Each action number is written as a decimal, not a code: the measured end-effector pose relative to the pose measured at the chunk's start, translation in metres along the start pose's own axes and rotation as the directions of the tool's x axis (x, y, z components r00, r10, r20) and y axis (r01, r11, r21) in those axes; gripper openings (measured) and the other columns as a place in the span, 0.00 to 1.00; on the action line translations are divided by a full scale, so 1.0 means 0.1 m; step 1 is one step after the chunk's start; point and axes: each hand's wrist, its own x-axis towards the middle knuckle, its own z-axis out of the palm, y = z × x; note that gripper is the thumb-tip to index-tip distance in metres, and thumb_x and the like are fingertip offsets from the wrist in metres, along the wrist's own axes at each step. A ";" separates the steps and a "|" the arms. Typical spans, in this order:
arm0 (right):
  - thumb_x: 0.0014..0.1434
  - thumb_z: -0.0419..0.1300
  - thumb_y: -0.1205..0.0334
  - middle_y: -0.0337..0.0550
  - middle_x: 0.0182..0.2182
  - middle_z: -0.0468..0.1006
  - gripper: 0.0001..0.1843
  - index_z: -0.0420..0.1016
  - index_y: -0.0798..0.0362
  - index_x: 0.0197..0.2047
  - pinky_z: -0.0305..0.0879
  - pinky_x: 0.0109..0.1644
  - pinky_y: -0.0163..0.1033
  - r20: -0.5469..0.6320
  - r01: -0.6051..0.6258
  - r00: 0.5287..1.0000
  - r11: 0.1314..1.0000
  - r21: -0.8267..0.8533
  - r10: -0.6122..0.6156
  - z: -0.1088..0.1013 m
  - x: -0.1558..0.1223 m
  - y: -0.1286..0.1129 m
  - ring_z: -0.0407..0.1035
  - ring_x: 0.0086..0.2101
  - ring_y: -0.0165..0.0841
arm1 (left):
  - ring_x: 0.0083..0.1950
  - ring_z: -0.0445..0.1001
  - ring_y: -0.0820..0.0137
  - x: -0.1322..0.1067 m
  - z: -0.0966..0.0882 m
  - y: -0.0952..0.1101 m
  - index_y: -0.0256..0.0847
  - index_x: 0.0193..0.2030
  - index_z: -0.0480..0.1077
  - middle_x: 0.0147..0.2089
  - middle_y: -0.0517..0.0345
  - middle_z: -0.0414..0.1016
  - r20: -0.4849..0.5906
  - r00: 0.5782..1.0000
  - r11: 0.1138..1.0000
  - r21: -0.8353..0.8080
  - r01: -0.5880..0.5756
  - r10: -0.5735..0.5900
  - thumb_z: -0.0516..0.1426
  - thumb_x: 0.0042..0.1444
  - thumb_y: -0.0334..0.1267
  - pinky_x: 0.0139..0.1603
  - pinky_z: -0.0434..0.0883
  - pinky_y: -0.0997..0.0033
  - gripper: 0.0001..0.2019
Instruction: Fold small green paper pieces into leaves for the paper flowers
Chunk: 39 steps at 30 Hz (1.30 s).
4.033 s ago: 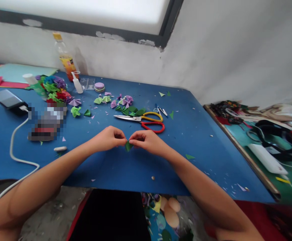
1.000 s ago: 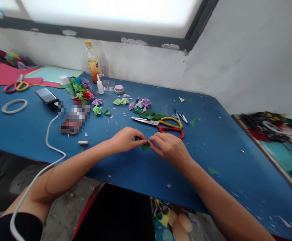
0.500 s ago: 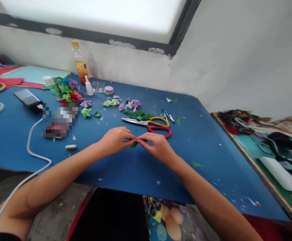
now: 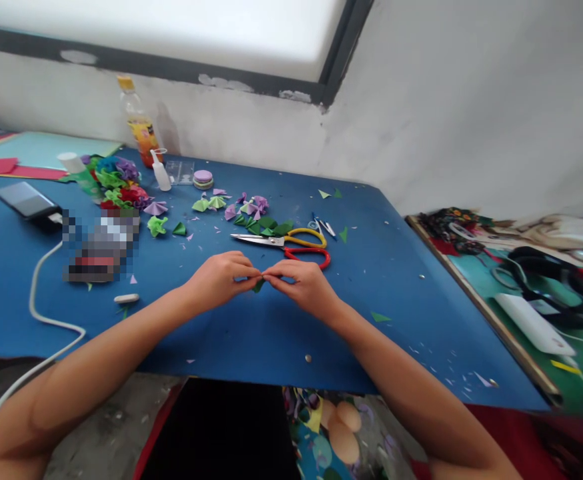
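My left hand (image 4: 220, 279) and my right hand (image 4: 299, 285) meet fingertip to fingertip over the blue table (image 4: 396, 293). Together they pinch a small folded green paper piece (image 4: 258, 285), mostly hidden by the fingers. Just behind my right hand lie scissors (image 4: 291, 241) with yellow and red handles. Several folded green and purple paper pieces (image 4: 257, 217) lie beyond the scissors' blades.
A pile of coloured paper flowers (image 4: 114, 183), a small glue bottle (image 4: 160, 171), a drink bottle (image 4: 136, 120) and a stack of paper discs (image 4: 202, 177) stand at the back. A phone (image 4: 24, 200) with a white cable (image 4: 36, 313) lies left. A second table (image 4: 546, 287) with cables lies right.
Both hands stay together on the green piece, working it with small finger movements. The camera view swung left, then back right.
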 end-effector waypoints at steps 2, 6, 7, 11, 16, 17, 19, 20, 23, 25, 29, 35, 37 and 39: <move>0.58 0.56 0.63 0.43 0.30 0.78 0.08 0.76 0.55 0.34 0.67 0.38 0.35 -0.027 -0.003 1.000 1.000 0.019 0.004 0.00 0.00 -0.03 0.71 0.31 0.30 | 0.32 0.70 0.73 0.00 0.00 0.03 0.40 0.33 0.76 0.29 0.55 0.76 -0.047 0.999 1.000 -0.008 -0.018 0.017 0.52 0.59 0.38 0.35 0.68 0.74 0.13; 0.58 0.57 0.59 0.42 0.30 0.76 0.09 0.74 0.55 0.36 0.67 0.35 0.35 -0.103 -0.105 0.988 0.987 0.122 0.117 0.00 0.01 -0.06 0.69 0.30 0.28 | 0.31 0.72 0.74 0.01 0.02 0.07 0.38 0.34 0.76 0.30 0.54 0.77 -0.224 0.973 0.995 -0.090 0.035 -0.054 0.53 0.59 0.39 0.34 0.69 0.76 0.12; 0.58 0.57 0.58 0.42 0.30 0.75 0.10 0.73 0.55 0.37 0.66 0.34 0.34 -0.112 -0.130 0.983 0.980 0.151 0.148 0.00 0.02 -0.07 0.68 0.28 0.28 | 0.31 0.72 0.74 0.01 0.03 0.08 0.38 0.34 0.76 0.31 0.54 0.77 -0.263 0.961 0.992 -0.116 0.057 -0.086 0.53 0.59 0.40 0.33 0.69 0.76 0.12; 0.59 0.56 0.57 0.42 0.29 0.74 0.10 0.72 0.55 0.34 0.65 0.32 0.34 -0.136 -0.148 0.975 0.972 0.182 0.174 0.00 0.03 -0.07 0.66 0.28 0.27 | 0.30 0.72 0.75 0.02 0.05 0.10 0.36 0.38 0.75 0.32 0.54 0.77 -0.302 0.945 0.982 -0.176 0.073 -0.124 0.54 0.58 0.39 0.31 0.70 0.78 0.10; 0.58 0.56 0.62 0.41 0.28 0.74 0.06 0.72 0.53 0.33 0.66 0.33 0.35 -0.225 -0.030 0.974 0.999 -0.009 0.027 -0.02 0.02 -0.05 0.67 0.28 0.29 | 0.32 0.73 0.76 0.02 0.07 0.11 0.35 0.42 0.73 0.35 0.53 0.77 -0.269 0.958 0.979 -0.198 0.045 -0.098 0.55 0.57 0.36 0.33 0.73 0.78 0.10; 0.58 0.56 0.63 0.42 0.29 0.74 0.05 0.72 0.53 0.33 0.66 0.34 0.36 -0.216 0.004 0.976 0.998 -0.068 -0.019 -0.02 0.02 -0.05 0.67 0.30 0.30 | 0.33 0.74 0.75 0.01 0.08 0.10 0.35 0.43 0.73 0.36 0.52 0.77 -0.279 0.957 0.982 -0.188 0.030 -0.083 0.55 0.56 0.35 0.34 0.73 0.77 0.10; 0.58 0.56 0.64 0.43 0.30 0.75 0.05 0.73 0.53 0.34 0.67 0.37 0.38 -0.182 0.067 0.978 0.982 -0.179 -0.100 -0.01 0.02 -0.04 0.68 0.31 0.31 | 0.35 0.74 0.74 0.01 0.09 0.09 0.36 0.41 0.74 0.37 0.52 0.77 -0.305 0.951 0.989 -0.150 -0.008 -0.039 0.56 0.56 0.35 0.37 0.74 0.75 0.09; 0.58 0.55 0.65 0.43 0.30 0.75 0.05 0.73 0.53 0.34 0.67 0.38 0.39 -0.168 0.090 0.977 0.971 -0.219 -0.129 0.00 0.02 -0.04 0.69 0.32 0.32 | 0.36 0.74 0.74 0.01 0.09 0.08 0.36 0.40 0.75 0.37 0.52 0.77 -0.318 0.948 0.992 -0.128 -0.023 -0.019 0.56 0.56 0.35 0.38 0.74 0.75 0.08; 0.58 0.56 0.65 0.44 0.30 0.75 0.05 0.73 0.53 0.34 0.68 0.39 0.39 -0.164 0.109 0.975 0.962 -0.249 -0.153 0.01 0.01 -0.05 0.69 0.32 0.32 | 0.35 0.75 0.74 0.01 0.09 0.07 0.37 0.36 0.75 0.35 0.54 0.78 -0.348 0.938 0.995 -0.099 -0.032 -0.005 0.56 0.56 0.34 0.37 0.73 0.76 0.07; 0.58 0.56 0.65 0.44 0.30 0.75 0.04 0.73 0.54 0.34 0.68 0.40 0.39 -0.194 0.091 0.972 0.971 -0.221 -0.135 0.01 0.01 -0.06 0.69 0.33 0.32 | 0.33 0.74 0.75 0.02 0.07 0.07 0.37 0.36 0.75 0.34 0.54 0.78 -0.357 0.933 0.991 -0.131 -0.013 -0.035 0.55 0.57 0.34 0.34 0.73 0.78 0.07; 0.58 0.55 0.65 0.43 0.31 0.75 0.05 0.72 0.53 0.34 0.68 0.40 0.39 -0.230 0.058 0.968 0.982 -0.180 -0.100 -0.01 0.02 -0.06 0.70 0.34 0.32 | 0.31 0.74 0.76 0.03 0.03 0.08 0.36 0.40 0.75 0.34 0.54 0.77 -0.302 0.948 0.970 -0.243 0.024 -0.099 0.56 0.56 0.37 0.31 0.73 0.80 0.09; 0.59 0.55 0.65 0.44 0.31 0.75 0.05 0.73 0.53 0.35 0.67 0.40 0.41 -0.210 0.132 0.958 0.950 -0.284 -0.196 -0.01 0.02 0.00 0.69 0.34 0.33 | 0.31 0.73 0.76 0.06 0.00 0.06 0.36 0.40 0.76 0.34 0.53 0.78 -0.206 0.976 0.974 -0.227 0.018 -0.066 0.56 0.56 0.36 0.32 0.72 0.79 0.09; 0.59 0.56 0.65 0.44 0.31 0.76 0.05 0.73 0.53 0.35 0.68 0.40 0.41 -0.210 0.152 0.952 0.938 -0.312 -0.224 0.00 0.01 0.00 0.69 0.33 0.33 | 0.30 0.73 0.76 0.06 0.00 0.05 0.35 0.39 0.76 0.33 0.53 0.78 -0.209 0.975 0.972 -0.233 0.028 -0.078 0.57 0.56 0.35 0.32 0.72 0.79 0.09; 0.59 0.56 0.65 0.44 0.31 0.76 0.05 0.73 0.53 0.35 0.68 0.39 0.40 -0.209 0.168 0.947 0.930 -0.328 -0.245 0.01 0.01 0.00 0.69 0.33 0.33 | 0.30 0.73 0.76 0.05 0.00 0.05 0.35 0.37 0.77 0.32 0.54 0.78 -0.212 0.973 0.969 -0.244 0.042 -0.095 0.57 0.56 0.35 0.32 0.71 0.79 0.08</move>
